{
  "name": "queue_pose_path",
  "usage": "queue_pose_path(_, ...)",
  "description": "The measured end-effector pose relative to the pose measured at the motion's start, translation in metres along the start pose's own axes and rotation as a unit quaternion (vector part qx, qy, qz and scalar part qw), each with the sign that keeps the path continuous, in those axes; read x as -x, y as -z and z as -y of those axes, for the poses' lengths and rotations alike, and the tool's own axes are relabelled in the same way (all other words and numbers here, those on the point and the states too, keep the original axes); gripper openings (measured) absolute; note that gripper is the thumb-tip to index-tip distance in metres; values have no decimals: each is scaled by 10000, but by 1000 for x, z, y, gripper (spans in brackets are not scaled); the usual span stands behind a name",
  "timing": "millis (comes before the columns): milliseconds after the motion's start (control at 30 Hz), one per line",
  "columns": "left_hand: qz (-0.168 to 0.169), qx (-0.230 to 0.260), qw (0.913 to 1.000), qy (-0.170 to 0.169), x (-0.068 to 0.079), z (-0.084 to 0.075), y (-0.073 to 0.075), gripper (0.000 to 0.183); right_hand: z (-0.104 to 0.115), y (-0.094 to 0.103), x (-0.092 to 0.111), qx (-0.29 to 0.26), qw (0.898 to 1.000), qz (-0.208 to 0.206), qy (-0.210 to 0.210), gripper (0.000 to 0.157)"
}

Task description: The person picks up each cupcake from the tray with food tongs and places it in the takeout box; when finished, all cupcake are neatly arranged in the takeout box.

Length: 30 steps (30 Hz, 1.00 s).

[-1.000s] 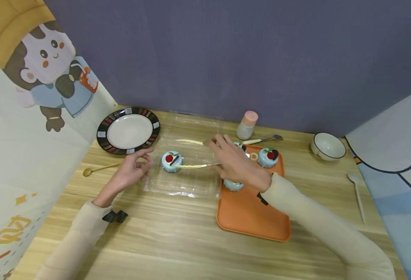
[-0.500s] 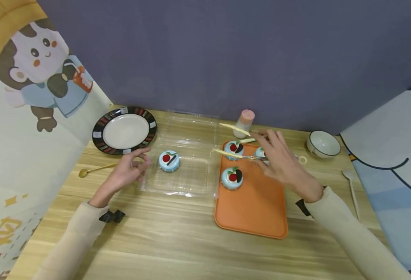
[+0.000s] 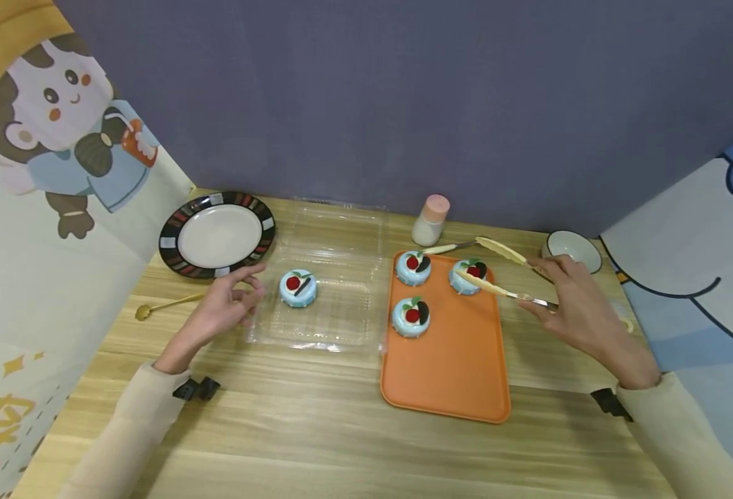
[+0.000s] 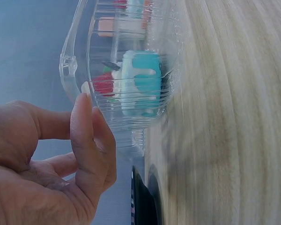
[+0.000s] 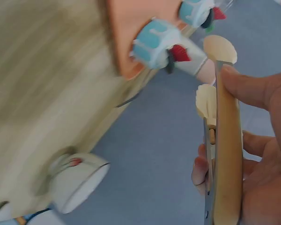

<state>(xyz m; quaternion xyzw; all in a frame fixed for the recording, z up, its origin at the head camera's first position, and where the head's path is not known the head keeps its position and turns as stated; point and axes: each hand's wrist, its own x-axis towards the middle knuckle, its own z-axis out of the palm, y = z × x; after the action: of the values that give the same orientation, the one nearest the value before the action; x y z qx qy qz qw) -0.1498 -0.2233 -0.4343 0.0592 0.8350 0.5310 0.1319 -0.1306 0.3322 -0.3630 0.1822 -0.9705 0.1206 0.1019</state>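
A clear plastic container point(image 3: 325, 346) lies with its lid folded back, one light-blue toy cupcake point(image 3: 298, 294) in its left part. At its left rim is my left hand point(image 3: 219, 312), fingers loosely bent; one fingertip point(image 4: 86, 91) overlaps the rim in the left wrist view. My right hand point(image 3: 584, 319) grips a pair of tongs point(image 5: 228, 154) with cream-coloured tips, spread apart and holding nothing. The tongs' lower tip overlaps a cupcake point(image 3: 461, 285) at the back right of the orange tray point(image 3: 447, 381). Two more cupcakes, one rear point(image 3: 412, 276) and one nearer point(image 3: 408, 326), sit along the tray's left side.
A dark-rimmed plate point(image 3: 219, 235) and a gold spoon point(image 3: 169, 303) lie on the left. Behind the tray are a pink-capped shaker point(image 3: 430, 222) and a cream-handled utensil point(image 3: 439, 249). A white bowl point(image 3: 572, 248) stands at the back right, partly behind the right hand.
My right hand has carried the tongs rightward from over the container, past the tray's cupcakes, to the tray's right side. The left hand stays at the container; its cupcake has not moved.
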Motion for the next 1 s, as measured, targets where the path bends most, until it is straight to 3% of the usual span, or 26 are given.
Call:
queue_pose_path(200,-21,-32,10000,14,1,-1,0,57,-19,-7,18,77,9999,-126,-3,65)
queue_pose_path(400,-51,-62,10000,-23,1,-1,0,56,-28,-18,28,27,9998,73,-193,63)
queue_pose_path(733,-66,-67,10000,-30,2,0,-1,56,-29,-40,25,-219,9996,99,-178,59)
queue_pose_path(1000,-104,-123,9998,-83,2,-1,-2,55,-24,-41,23,-303,9993,59,-205,56)
